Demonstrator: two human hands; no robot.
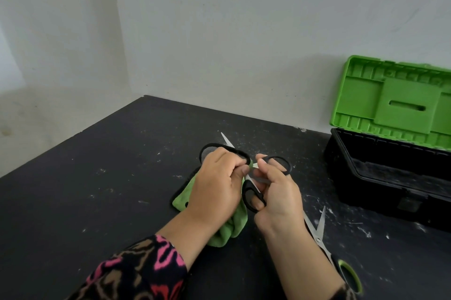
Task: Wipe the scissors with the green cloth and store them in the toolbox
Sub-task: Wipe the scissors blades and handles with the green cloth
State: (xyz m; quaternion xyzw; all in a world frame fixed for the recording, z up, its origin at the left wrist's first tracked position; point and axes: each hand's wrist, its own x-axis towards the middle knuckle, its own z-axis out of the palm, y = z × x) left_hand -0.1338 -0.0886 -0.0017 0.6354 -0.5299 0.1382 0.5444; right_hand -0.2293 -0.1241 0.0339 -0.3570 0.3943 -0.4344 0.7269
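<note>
My right hand (278, 199) grips the black-handled scissors (253, 192) by their handles, one loop near my thumb and the other loop (278, 164) above my fingers. My left hand (217, 182) pinches the green cloth (227, 229) around a blade of these scissors. A blade tip (225, 138) pokes out beyond the left hand. The cloth hangs down onto the black table (109, 190). The toolbox (371, 185) stands at the right with its green lid (400, 102) raised and its black inside showing.
A second pair of scissors with green-trimmed handles (319, 236) lies on the table by my right wrist, blades apart. Another black handle loop (207, 151) shows behind my left hand. Walls close the table's far side.
</note>
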